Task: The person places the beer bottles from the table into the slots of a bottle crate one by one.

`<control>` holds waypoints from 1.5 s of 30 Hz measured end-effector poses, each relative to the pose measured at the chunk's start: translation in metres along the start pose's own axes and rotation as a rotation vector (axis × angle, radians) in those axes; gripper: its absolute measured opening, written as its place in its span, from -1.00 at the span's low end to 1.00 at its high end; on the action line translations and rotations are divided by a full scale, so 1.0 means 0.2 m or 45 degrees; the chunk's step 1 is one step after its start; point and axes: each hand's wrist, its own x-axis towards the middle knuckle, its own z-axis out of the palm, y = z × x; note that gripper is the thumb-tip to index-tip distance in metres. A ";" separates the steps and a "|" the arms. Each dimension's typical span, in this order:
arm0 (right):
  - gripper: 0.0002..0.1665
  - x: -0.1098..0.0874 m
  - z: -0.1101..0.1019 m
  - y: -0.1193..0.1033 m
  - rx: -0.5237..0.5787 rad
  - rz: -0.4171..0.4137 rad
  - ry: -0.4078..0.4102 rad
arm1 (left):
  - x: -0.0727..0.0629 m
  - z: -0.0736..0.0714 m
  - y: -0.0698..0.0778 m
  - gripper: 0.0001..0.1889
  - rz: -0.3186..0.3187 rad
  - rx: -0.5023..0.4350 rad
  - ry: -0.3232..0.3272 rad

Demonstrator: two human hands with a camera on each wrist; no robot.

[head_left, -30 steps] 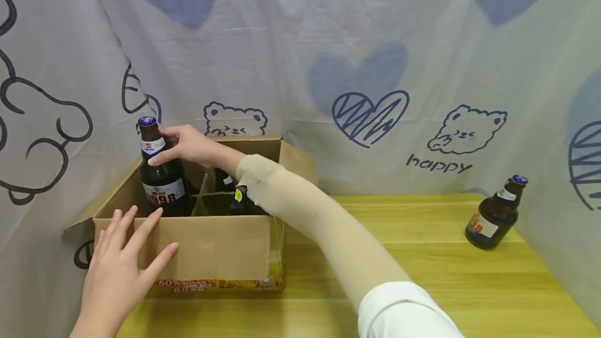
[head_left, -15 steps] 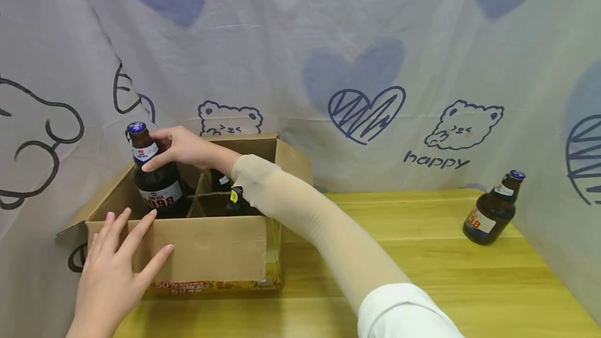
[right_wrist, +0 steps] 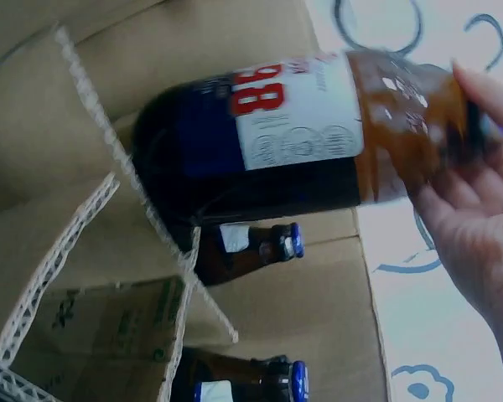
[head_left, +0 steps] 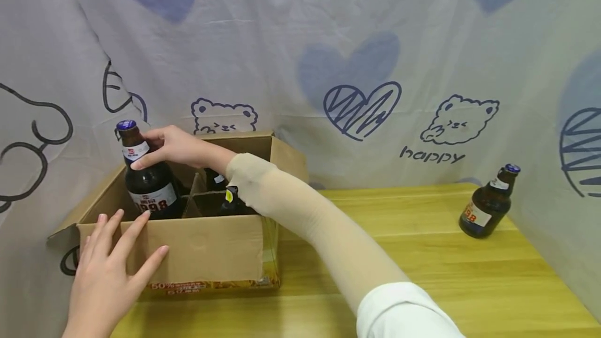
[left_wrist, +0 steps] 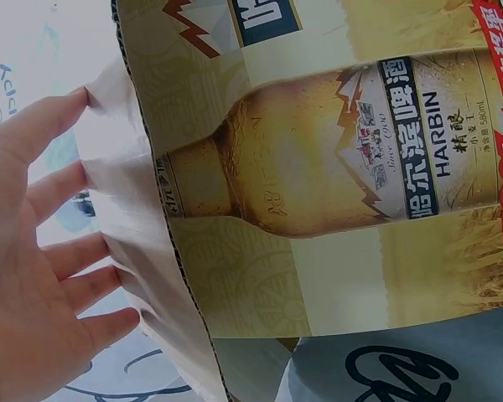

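Note:
My right hand (head_left: 180,147) grips a dark brown beer bottle (head_left: 149,179) round its neck, thumb toward me. The bottle has a blue cap and a white label with red digits, and leans a little to the left. Its lower part is inside the open cardboard box (head_left: 202,249), behind the front wall; the right wrist view shows its base close over the dividers (right_wrist: 92,100). My left hand (head_left: 105,275) lies with spread fingers against the box's front flap. In the left wrist view, its fingertips are at the flap (left_wrist: 142,209) beside the printed side.
Inside the box, more capped bottles (right_wrist: 250,251) stand in divider compartments; one dark neck with a yellow tag (head_left: 230,197) shows near the front. Another beer bottle (head_left: 485,205) stands at the right of the wooden table (head_left: 375,223). Patterned curtains (head_left: 281,67) enclose the table.
The held bottle has sunk slightly into the box and tilts a little more left. The whole head view has shifted, with the scene drifting left. My left hand stays on the flap.

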 end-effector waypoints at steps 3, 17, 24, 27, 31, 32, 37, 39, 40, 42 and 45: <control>-0.31 0.01 0.00 0.02 0.052 0.059 0.116 | 0.00 0.00 0.00 -0.28 -0.013 -0.002 -0.009; -0.35 0.00 0.00 0.04 0.107 0.056 0.232 | 0.00 0.00 0.01 -0.29 -0.010 -0.017 -0.002; -0.34 0.01 0.00 0.04 0.009 0.008 0.197 | 0.00 0.00 0.01 -0.29 -0.017 -0.014 -0.010; -0.29 0.00 0.00 0.03 -0.056 -0.014 0.160 | 0.00 0.00 0.01 -0.29 -0.017 -0.015 -0.008; -0.16 -0.02 0.01 0.02 -0.284 -0.093 0.078 | 0.00 0.00 0.01 -0.30 -0.007 -0.027 0.006; -0.12 -0.02 0.01 0.01 -0.361 -0.125 0.035 | 0.00 0.00 0.01 -0.29 -0.008 -0.025 0.004; -0.09 -0.04 0.04 -0.02 -0.569 -0.279 -0.155 | 0.00 0.00 0.01 -0.30 0.010 -0.029 0.017; -0.09 -0.04 0.05 -0.02 -0.532 -0.232 -0.134 | 0.01 0.00 0.01 -0.30 0.010 -0.032 0.018; -0.09 -0.04 0.05 -0.02 -0.493 -0.200 -0.103 | 0.01 0.00 0.01 -0.30 0.009 -0.035 0.019; -0.14 -0.04 0.06 0.00 -0.391 -0.116 -0.016 | 0.01 0.01 0.01 -0.30 0.001 -0.038 0.013; -0.29 -0.03 0.07 0.03 -0.240 0.035 0.132 | 0.00 0.01 0.01 -0.30 -0.007 -0.046 0.017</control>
